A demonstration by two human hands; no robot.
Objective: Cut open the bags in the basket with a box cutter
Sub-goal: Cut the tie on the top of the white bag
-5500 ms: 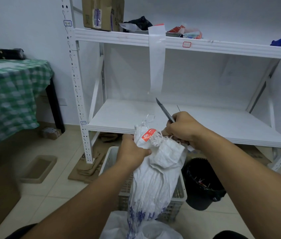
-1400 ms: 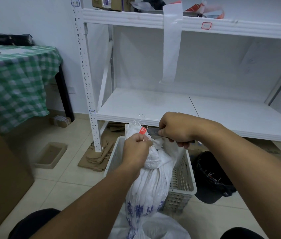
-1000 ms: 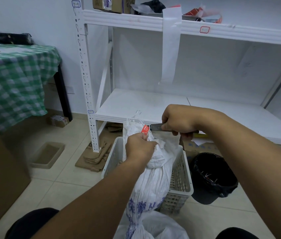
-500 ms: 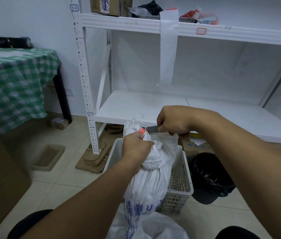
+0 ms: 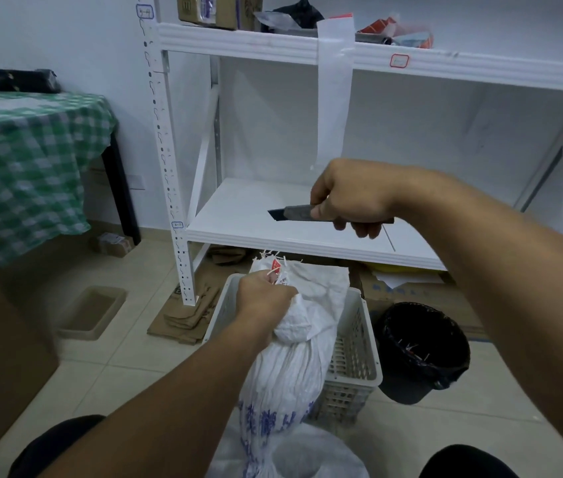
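We are facing a white shelving rack (image 5: 249,208), with a pale slatted basket (image 5: 356,339) sitting on the floor below it, just beside a black bin (image 5: 425,350). A white woven bag (image 5: 290,367) is standing up across the basket's near side, though we cannot tell whether its foot is inside. Our left hand (image 5: 266,298) is gripping its bunched neck, fingers curled tight, just below a small red tag (image 5: 276,270), while our right hand (image 5: 352,198) is clenching the box cutter (image 5: 294,213) above, apart from the bag, blade pointing left.
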